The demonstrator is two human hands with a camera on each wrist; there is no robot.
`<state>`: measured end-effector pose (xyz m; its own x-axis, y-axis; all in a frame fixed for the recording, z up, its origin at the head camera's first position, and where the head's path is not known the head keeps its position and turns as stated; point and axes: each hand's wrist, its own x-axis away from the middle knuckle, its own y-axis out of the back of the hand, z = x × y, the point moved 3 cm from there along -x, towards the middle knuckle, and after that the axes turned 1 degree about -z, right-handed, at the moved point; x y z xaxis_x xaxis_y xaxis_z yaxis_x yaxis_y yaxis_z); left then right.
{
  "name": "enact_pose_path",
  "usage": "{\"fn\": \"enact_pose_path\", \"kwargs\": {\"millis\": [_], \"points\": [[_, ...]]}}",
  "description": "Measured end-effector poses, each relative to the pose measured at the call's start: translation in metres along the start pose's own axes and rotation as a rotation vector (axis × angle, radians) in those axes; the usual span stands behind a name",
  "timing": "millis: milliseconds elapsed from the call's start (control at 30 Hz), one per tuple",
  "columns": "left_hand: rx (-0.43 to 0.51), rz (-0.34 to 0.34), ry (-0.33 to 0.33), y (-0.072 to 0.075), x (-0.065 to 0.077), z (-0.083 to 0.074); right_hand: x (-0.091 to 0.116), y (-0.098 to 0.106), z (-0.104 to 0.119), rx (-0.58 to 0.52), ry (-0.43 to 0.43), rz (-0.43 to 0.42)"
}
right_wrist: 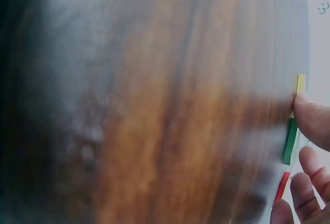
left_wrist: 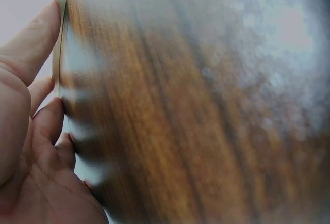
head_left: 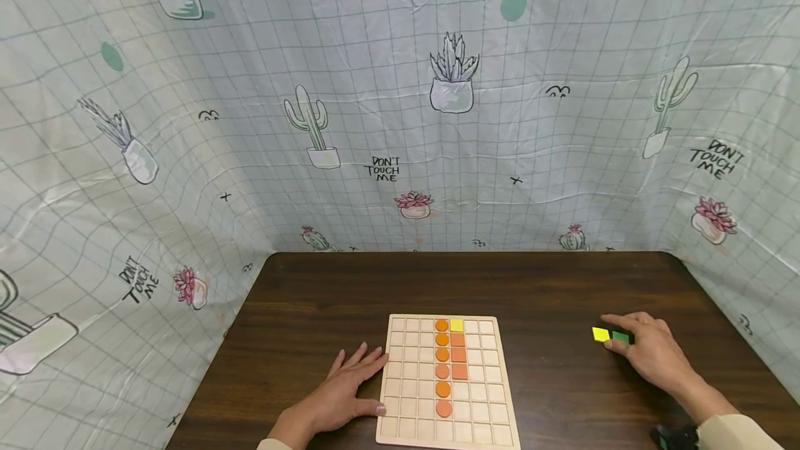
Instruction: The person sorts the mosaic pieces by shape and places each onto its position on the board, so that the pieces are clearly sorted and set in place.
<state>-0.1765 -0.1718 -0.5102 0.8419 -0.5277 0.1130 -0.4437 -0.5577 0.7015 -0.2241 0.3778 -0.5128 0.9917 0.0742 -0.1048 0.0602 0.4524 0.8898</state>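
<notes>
A pale wooden grid board lies on the table. My left hand is spread along its left edge, with thumb and fingertips at the rim. On the board, several orange discs stand in one column; beside them a yellow square tile tops three orange-red square tiles. Off to the right, my right hand is low over loose tiles, its thumb tip at a yellow tile. Next to that is a green tile, partly behind the hand. The right wrist view also shows a red tile near the fingertips.
The dark wooden table is enclosed by a hanging sheet printed with cacti, at the back and both sides. A black object is at the right wrist, by the sleeve.
</notes>
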Motion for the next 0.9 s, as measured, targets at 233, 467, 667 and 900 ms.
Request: {"fn": "enact_pose_path", "kwargs": {"millis": [233,467,667,900], "points": [[0.005,0.004,0.013,0.0,-0.001,0.001,-0.005,0.002,-0.001,0.004,0.041,0.012],[0.008,0.009,0.023,-0.001,-0.001,0.002,-0.009,0.0,0.005,-0.018,0.042,0.03],[0.016,0.008,0.045,0.0,-0.002,0.003,-0.014,-0.006,0.018,-0.016,0.069,0.014],[0.014,0.005,0.015,0.0,-0.001,0.001,-0.018,-0.009,0.03,0.029,0.114,-0.019]]}}
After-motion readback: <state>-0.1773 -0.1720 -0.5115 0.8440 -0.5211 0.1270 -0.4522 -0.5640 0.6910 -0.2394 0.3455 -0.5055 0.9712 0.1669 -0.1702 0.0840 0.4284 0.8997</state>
